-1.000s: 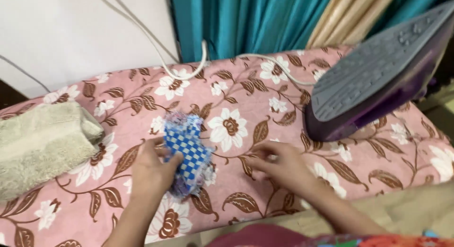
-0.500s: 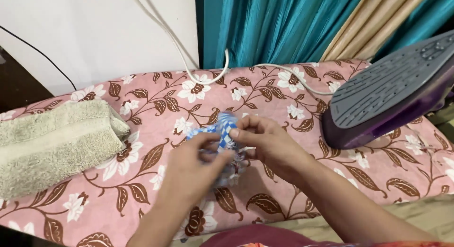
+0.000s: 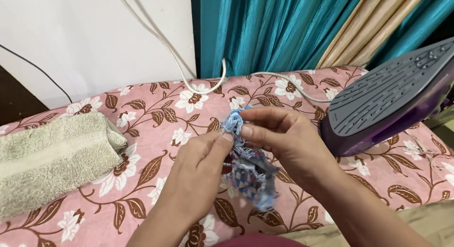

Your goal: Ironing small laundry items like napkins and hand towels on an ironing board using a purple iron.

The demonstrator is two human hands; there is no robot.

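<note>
Head view, frayed checked blue cloth scrap (image 3: 248,173), left hand (image 3: 198,173), right hand (image 3: 283,138) pinching

White wall (image 3: 90,34), teal curtain (image 3: 265,29), beige curtain folds (image 3: 364,29), pink floral ironing surface (image 3: 156,114)

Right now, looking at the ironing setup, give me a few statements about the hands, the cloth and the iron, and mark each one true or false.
1. Both hands hold the small blue checked cloth up off the floral cover. True: the left hand and right hand pinch its top edge and it hangs below them.
2. The iron lies flat with its soleplate down on the cover. False: it stands on its heel, grey soleplate exposed.
3. A folded beige towel lies at the left end of the cover. True.
4. The iron sits on the towel. False: the two are at opposite ends, apart.
5. A white cord runs along the back edge of the cover. True.
</note>
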